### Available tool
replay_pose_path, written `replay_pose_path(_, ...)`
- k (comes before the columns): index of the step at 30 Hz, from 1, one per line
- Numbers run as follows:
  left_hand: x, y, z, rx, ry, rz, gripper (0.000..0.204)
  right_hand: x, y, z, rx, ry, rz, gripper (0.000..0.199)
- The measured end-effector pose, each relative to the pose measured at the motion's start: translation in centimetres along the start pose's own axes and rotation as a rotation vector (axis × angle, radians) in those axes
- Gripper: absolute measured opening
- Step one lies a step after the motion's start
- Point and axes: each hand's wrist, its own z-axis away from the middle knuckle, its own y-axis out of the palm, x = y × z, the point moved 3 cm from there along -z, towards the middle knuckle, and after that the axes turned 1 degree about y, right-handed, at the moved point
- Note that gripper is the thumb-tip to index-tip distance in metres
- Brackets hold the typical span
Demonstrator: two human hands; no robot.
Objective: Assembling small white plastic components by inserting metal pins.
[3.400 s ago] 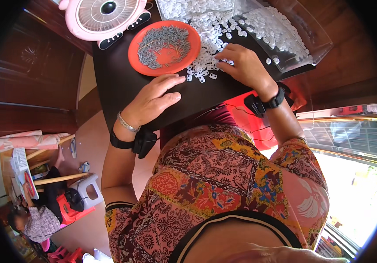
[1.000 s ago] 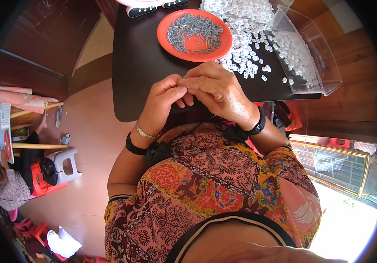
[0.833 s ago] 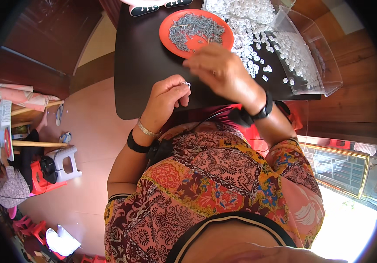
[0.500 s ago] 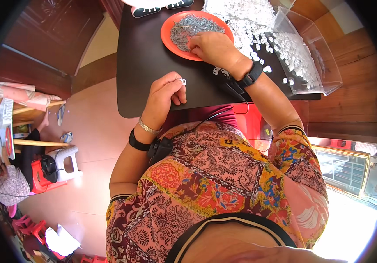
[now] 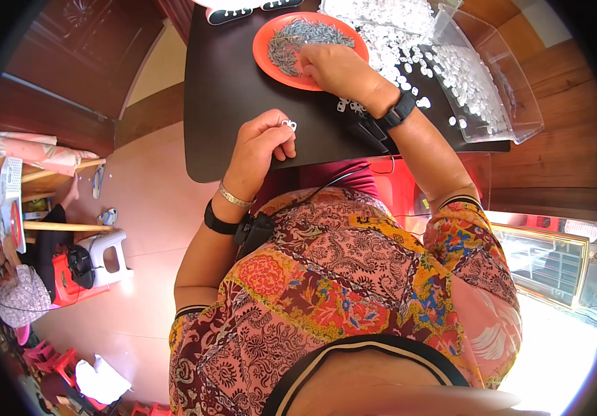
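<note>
A: Step in hand?

B: Judged: selection of a grey part. Right hand (image 5: pixel 343 71), one, reaching over the near right rim of a round orange-red plate (image 5: pixel 261 55), fingers dipped among slender grey pins (image 5: pixel 286 50)

A: Grip, right?

B: Fingers bent and drawn together, tips turned down; whether a pin lies between them, cannot tell

A: Grip, left?

B: Left hand (image 5: pixel 260 142), one, by the tabletop's front edge, nearer its left corner than its right; thumb and forefinger pinched on a single white two-holed tab (image 5: pixel 289 125), other fingers curled in

A: Placement of plate and stock?

B: Plate: on the dark tabletop (image 5: pixel 229 83), towards its far edge. Similar white pieces (image 5: pixel 385 48): loose heap right of the plate; further lot in a clear plastic bin (image 5: pixel 529 111) along the tabletop's right edge

A: Next move, requirement?

B: Judged: a fine pinch on one pin, separated from its neighbours, the tab kept steady with its holes exposed

A: Appearance?

B: Tab: small, white, rounded outline, holes side by side, partly covered by fingertips. Pins: grey, narrow, numerous, lying in mixed directions; end shape too small to make out
</note>
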Motion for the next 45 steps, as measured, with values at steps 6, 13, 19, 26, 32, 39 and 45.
replay_pose_path(6,-0.3,0.1,0.0,0.016,0.012,-0.029,0.016,-0.4,-1.1,0.3,-0.106,0.086,-0.269,0.013)
replay_pose_path(13,-0.5,0.3,-0.3,0.007,-0.006,-0.001,0.017,0.7,-2.2,1.4,0.135,0.245,-1.260,0.012)
replay_pose_path(19,-2.0,0.7,-0.8,0.028,0.054,-0.002,0.018,3.9,-2.5,3.2,0.204,0.218,-1.395,0.011)
replay_pose_path(26,-1.8,0.5,-0.6,-0.010,0.052,-0.013,0.019,6.7,-3.6,4.4,0.035,0.041,-1.031,0.005)
replay_pose_path(32,-1.5,0.2,-0.6,-0.065,0.072,0.093,0.015,7.8,-4.3,4.6,-0.187,-0.157,-0.621,0.007)
replay_pose_path(39,-1.3,0.1,-0.7,-0.032,0.013,0.055,0.016,3.8,-4.7,3.0,-0.269,0.074,-0.839,0.009)
replay_pose_path(45,-1.1,0.3,-0.5,-0.035,-0.046,0.131,0.016,0.2,-5.3,1.4,-0.282,0.254,-0.493,0.014)
